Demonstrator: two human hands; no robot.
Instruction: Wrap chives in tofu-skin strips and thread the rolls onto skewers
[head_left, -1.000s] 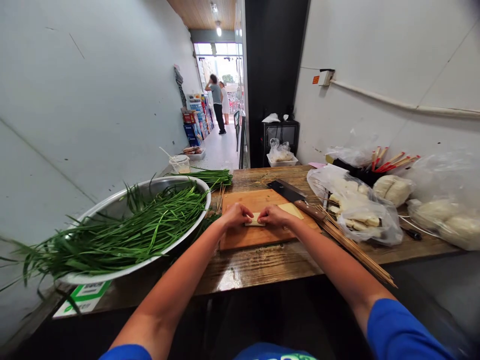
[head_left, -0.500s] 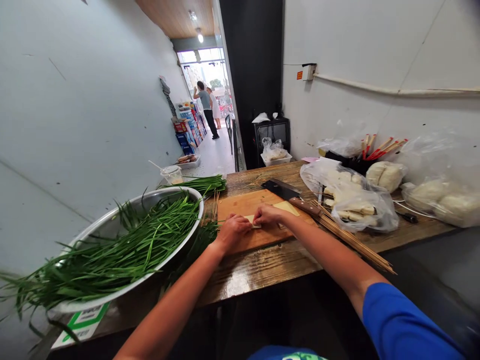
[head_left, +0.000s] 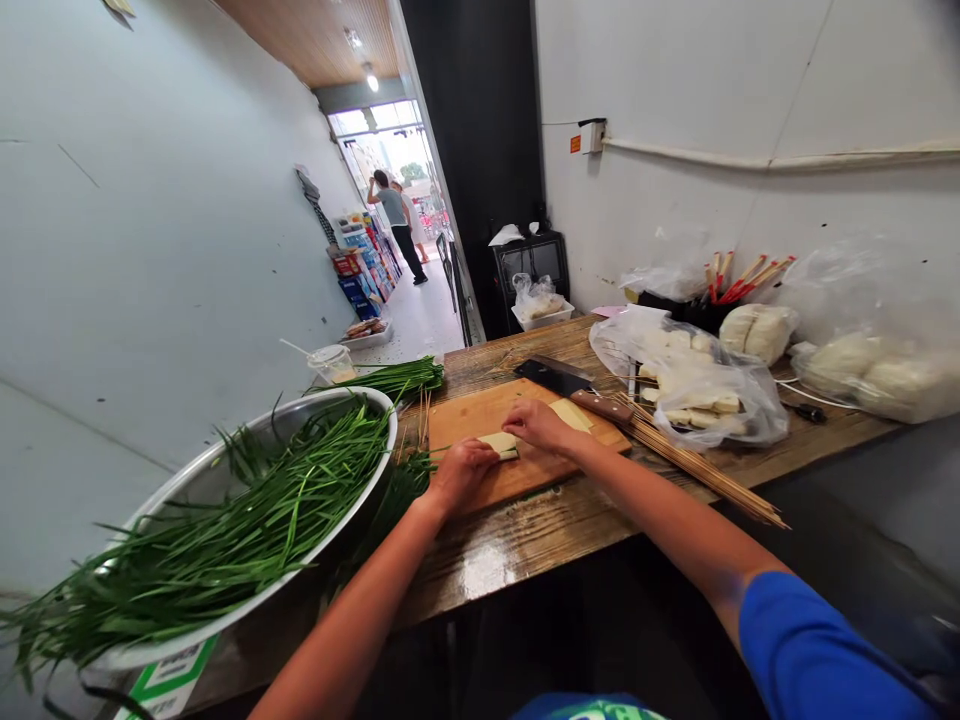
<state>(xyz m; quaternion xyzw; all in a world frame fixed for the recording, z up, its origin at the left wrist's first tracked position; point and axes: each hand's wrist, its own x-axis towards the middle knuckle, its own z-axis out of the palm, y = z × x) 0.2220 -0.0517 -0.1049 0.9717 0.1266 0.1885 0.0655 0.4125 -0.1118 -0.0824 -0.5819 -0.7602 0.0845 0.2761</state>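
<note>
A pale yellow tofu sheet (head_left: 501, 446), partly rolled, lies on the wooden cutting board (head_left: 525, 482). My left hand (head_left: 463, 472) has its fingers closed on the sheet's left end, where green chive stems stick out. At the far right corner of the same sheet, my right hand (head_left: 534, 424) is closed in a pinch; its fingertips are partly hidden. Another flat tofu sheet (head_left: 571, 414) rests on the board behind my right wrist. A cleaver (head_left: 555, 376) with a brown handle lies along the board's far right edge.
On the left stands a large metal basin (head_left: 388, 440) of chives (head_left: 270, 520), with another chive bunch (head_left: 401, 376) behind it. Thin wooden skewers (head_left: 697, 465) lie to the right, beside a plastic bag (head_left: 750, 385) of pale pieces. Two people (head_left: 394, 215) stand far off near the doorway.
My right hand has moved from the tofu sheet's near right end to its far edge, uncovering the rolled end. My left hand still holds the left end. The view has shifted slightly.
</note>
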